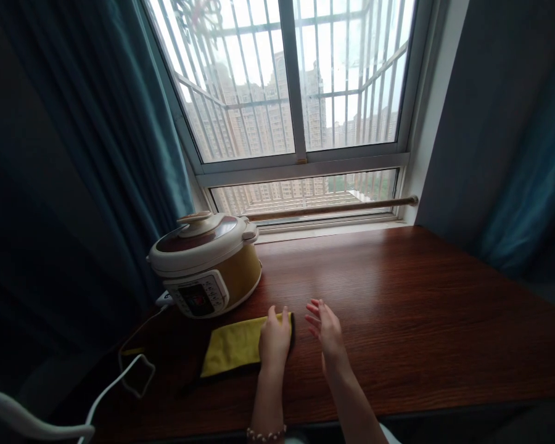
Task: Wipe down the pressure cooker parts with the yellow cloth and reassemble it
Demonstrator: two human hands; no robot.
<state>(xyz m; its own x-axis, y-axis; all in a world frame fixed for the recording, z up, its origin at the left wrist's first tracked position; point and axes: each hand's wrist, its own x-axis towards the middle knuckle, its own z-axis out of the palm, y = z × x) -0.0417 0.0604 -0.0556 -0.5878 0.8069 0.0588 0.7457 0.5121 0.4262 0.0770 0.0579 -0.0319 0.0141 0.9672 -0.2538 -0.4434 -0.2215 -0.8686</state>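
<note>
Your left hand [274, 338] lay flat on the right end of the yellow cloth [229, 353], fingers stretched out and pressing rather than gripping. The cloth sat near the front-left corner of the table [420, 308], just in front of the electric cooker [206, 262]. Your right hand [326, 333] was just beside the cloth, fingers open and holding nothing. For that hold, I'd judge an even, flat palm best, so the cloth didn't bunch, kept clear of the white cord [136, 369] by the left edge.
</note>
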